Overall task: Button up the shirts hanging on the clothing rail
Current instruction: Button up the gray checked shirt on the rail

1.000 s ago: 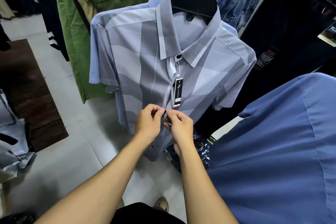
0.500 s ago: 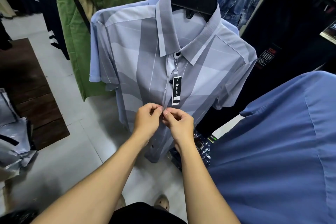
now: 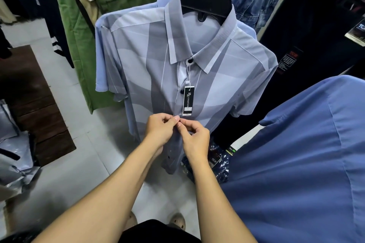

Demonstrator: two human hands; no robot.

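Grey shirt [image 3: 227,85], left hand [image 3: 160,130] and right hand [image 3: 194,138] fingers pinching its front edges, blue shirt [image 3: 296,163] close beside

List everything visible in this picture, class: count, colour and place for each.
patterned shirt: one, grey and pale blue, centre, on the hanger
hanger: one, black, inside that shirt's collar
swing tag: one, black, hanging down the shirt front
buttons: at least three, dark, down the shirt front
plain shirt: one, pale blue, behind the patterned shirt
blue shirt: one, mid blue, lower right foreground
green garment: one, hanging upper left
wooden platform: one, dark brown, floor at left
left hand: one, grip pinching the shirt front below the tag
right hand: one, grip pinching the shirt front beside it
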